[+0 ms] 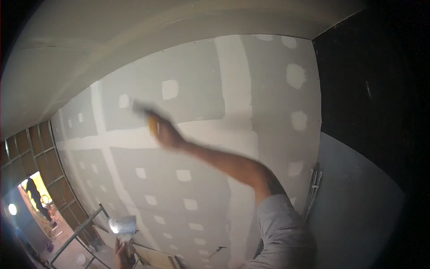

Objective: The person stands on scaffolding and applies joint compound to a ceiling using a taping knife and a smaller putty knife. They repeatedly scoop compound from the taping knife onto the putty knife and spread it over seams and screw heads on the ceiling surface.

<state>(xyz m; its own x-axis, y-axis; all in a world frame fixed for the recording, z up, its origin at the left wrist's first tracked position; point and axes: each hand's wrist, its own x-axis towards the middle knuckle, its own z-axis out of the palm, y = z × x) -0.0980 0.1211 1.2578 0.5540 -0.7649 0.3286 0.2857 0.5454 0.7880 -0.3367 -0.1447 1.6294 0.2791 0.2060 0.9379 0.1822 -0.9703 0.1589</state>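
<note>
My right hand [169, 134] is raised on an outstretched arm and wrapped round the yellow handle of a putty knife [154, 127]. Motion smears its dark blade, which is in front of or against the drywall [201, 157]; I cannot tell if they touch. Low at the left, my left hand [124, 255] is closed round the lower part of a wide-bladed taping knife [123, 224], blade up. A bright reflection lies on that blade, and whitish compound shows near its base. White filler patches [170, 89] and broad bands of joint compound [235, 67] mark the grey wall.
A metal scaffold rail [76, 235] rises at lower left. Beyond it are open stud framing [53, 170], a bright doorway [40, 188] and a bucket [81, 259] on the floor. Cables [315, 184] hang near the right corner beside a dark wall panel [363, 80].
</note>
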